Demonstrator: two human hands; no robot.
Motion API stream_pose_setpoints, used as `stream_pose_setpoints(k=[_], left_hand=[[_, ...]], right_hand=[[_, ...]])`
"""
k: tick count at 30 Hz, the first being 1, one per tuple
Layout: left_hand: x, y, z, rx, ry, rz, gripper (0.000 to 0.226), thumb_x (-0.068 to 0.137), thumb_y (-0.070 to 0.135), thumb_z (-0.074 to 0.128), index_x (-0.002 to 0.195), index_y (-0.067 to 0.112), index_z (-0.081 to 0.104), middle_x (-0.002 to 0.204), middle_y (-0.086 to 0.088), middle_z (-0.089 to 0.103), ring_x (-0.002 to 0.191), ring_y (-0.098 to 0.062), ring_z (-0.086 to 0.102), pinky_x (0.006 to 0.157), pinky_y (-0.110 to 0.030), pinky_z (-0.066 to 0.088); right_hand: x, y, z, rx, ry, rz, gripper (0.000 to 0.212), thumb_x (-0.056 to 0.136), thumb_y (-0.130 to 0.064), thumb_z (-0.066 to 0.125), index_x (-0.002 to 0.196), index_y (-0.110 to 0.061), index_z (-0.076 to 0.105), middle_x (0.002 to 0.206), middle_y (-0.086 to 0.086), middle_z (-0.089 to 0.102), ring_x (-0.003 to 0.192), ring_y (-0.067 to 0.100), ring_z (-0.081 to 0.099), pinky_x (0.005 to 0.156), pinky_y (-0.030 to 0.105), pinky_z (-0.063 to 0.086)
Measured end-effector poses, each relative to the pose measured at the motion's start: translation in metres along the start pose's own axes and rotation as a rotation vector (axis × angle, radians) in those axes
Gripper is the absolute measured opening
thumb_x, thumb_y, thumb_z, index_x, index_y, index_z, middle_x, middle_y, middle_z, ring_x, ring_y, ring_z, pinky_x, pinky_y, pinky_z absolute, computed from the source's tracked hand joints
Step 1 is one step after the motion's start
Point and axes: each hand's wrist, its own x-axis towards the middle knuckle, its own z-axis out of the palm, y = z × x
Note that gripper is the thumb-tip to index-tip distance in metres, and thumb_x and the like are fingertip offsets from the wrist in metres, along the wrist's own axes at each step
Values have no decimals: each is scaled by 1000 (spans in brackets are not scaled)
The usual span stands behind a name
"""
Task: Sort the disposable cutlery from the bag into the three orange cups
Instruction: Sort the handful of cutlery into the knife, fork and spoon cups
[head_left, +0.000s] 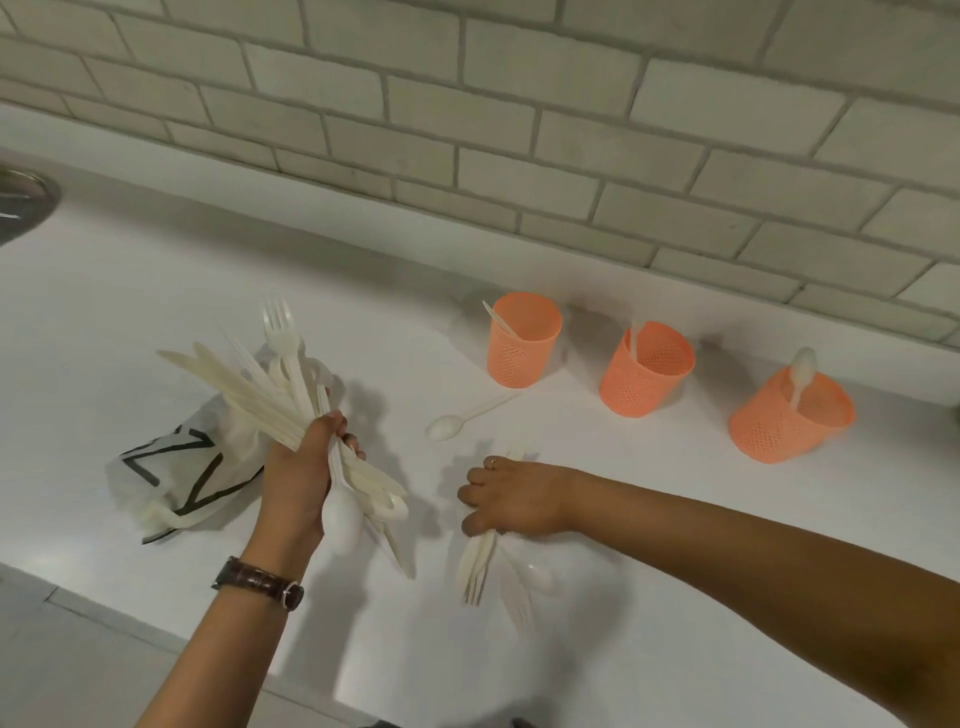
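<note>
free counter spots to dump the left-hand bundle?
Bare counter between the sink and the wall, behind the bag. Also bare in front of the three orange cups, above the right forearm. Crowded: between the left hand and right hand, where a loose spoon lies.

Cups: you have three orange cups (523, 340) (645, 369) (789, 415) of matt plastic, their walls pierced with fine mesh holes.
Cutlery: the bundle (270, 384) in your left hand (301, 478) looks like pale cream plastic, smooth with a faint sheen; the loose spoon (451, 426) on the counter is the same.
Bag: your bag (176, 467) is thin, crinkled, translucent white film with black print.
Counter: the countertop (675, 545) is white, smooth and softly matt.
Wall: the tiles (519, 78) are pale, slightly mottled, with rougher grey grout.
Watch: your strap (249, 578) looks like dark brown glossy leather.
Sink: its rim (36, 192) is brushed metal.
</note>
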Motion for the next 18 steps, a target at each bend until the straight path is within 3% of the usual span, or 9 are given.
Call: stream_pose_setpoints(k=[3, 6, 11, 13, 15, 16, 18], left_hand=[[-2, -2, 1, 15, -7, -1, 27, 89, 4, 50, 108, 21, 58, 63, 5, 53, 51, -9, 50, 51, -22, 48], [-1, -4, 5, 32, -6, -5, 25, 89, 4, 50, 104, 22, 59, 62, 4, 52, 50, -9, 50, 50, -23, 48], [-3, -6, 15, 36, -32, -25, 20, 89, 4, 50, 90, 21, 61, 61, 4, 52, 48, -9, 50, 49, -22, 47], [-4, -7, 17, 43, -44, -34, 18, 89, 5, 51, 87, 21, 60, 60, 4, 52, 49, -9, 51, 49, -22, 47], [-5, -8, 18, 51, -58, -46, 16, 90, 6, 51, 88, 19, 59, 60, 4, 52, 48, -9, 51, 49, -22, 48], [-5, -9, 19, 53, -59, -57, 14, 90, 6, 51, 87, 18, 58, 61, 4, 52, 48, -8, 51, 49, -21, 48], [-5, -10, 21, 53, -59, -76, 12, 90, 6, 51, 86, 16, 56, 61, 3, 52, 47, -9, 51, 49, -20, 47]], right_hand=[[-17, 1, 8, 25, -21, 62, 25, 64, -25, 81, 80, -21, 62, 76, -2, 57, 69, 18, 56, 67, 25, 25], [-37, -8, 23, 3, 62, 210, 25, 71, -33, 75, 80, -22, 54, 77, -6, 58, 69, 14, 54, 66, 24, 28], [-62, -15, 46, -65, 191, 554, 10, 83, -25, 46, 90, -18, 47, 70, -4, 59, 77, 15, 36, 70, 26, 29], [-64, -5, 46, -69, 229, 659, 11, 83, -24, 49, 90, -15, 51, 67, -2, 59, 75, 15, 31, 70, 28, 33], [-58, 9, 31, -47, 241, 739, 17, 77, -20, 65, 91, -13, 57, 66, -1, 58, 73, 15, 29, 68, 27, 29], [-52, 16, 22, -36, 207, 762, 24, 74, -15, 70, 94, -11, 58, 71, 1, 58, 75, 15, 30, 69, 26, 27], [-38, 29, 6, 128, 111, 764, 27, 85, -7, 56, 111, -6, 52, 95, 10, 57, 89, 22, 40, 73, 25, 26]])
